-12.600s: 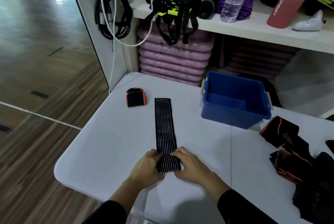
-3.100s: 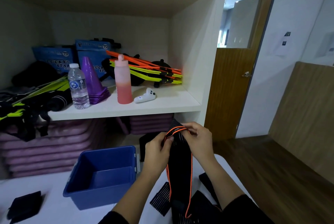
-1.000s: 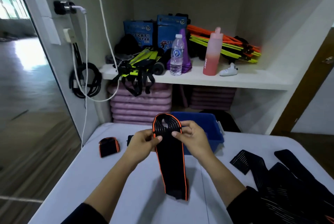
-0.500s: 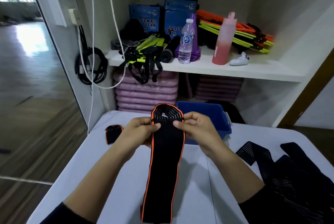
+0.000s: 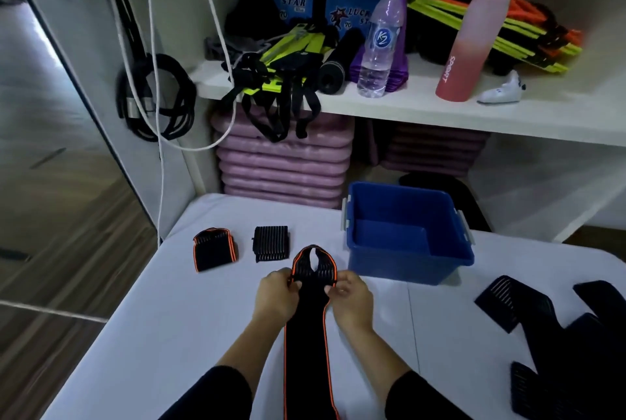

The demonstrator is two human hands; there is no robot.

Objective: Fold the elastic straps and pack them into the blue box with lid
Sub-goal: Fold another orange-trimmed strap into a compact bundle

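Note:
A long black elastic strap with orange edges (image 5: 306,348) runs from its looped far end down toward me over the white table (image 5: 176,335). My left hand (image 5: 276,296) pinches its left edge near the loop and my right hand (image 5: 350,297) pinches the right edge. The blue box (image 5: 406,260) stands open, without a lid on it, just beyond my right hand; it looks empty. Two folded straps lie at the far left: one orange-edged (image 5: 214,249), one plain black (image 5: 271,243).
A pile of unfolded black straps (image 5: 555,335) covers the table's right side. Behind the table a white shelf (image 5: 440,114) holds a water bottle (image 5: 379,43), a pink bottle (image 5: 471,40) and sports gear. Purple mats (image 5: 284,162) are stacked below. Cables (image 5: 155,101) hang at left.
Both hands have lowered the strap from mid-air down toward the table, still holding its looped end. The camera has tilted downward, so the box and both folded straps now show.

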